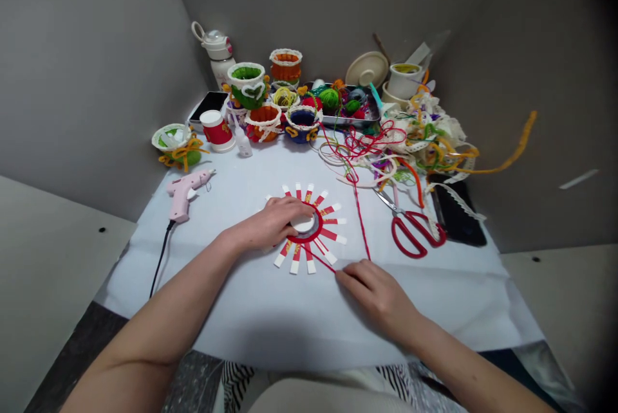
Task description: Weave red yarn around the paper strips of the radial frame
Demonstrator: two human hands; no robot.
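A paper cup cut into strips (pixel 329 222) lies spread flat like a sun on the white cloth, red and white with gold print. Red yarn is wound in a ring (pixel 319 223) around its round white base. My left hand (pixel 280 219) lies over the left part of the base, fingers on top and thumb at the near edge, gripping it. Just to the right and nearer, my right hand (pixel 376 291) pinches the red yarn (pixel 320 258), which runs taut from the cup. From this hand the strand leads up to a loose red tangle (pixel 374 143).
Red-handled scissors (pixel 410 228) and a black phone (pixel 461 213) lie right. A pink glue gun (pixel 183 193) with a cord lies left. Behind stand yarn-covered cups (pixel 263 120), a small glue bottle (pixel 243 143), a tray of yarn balls (pixel 374 110) and a trimmings pile (pixel 439 133).
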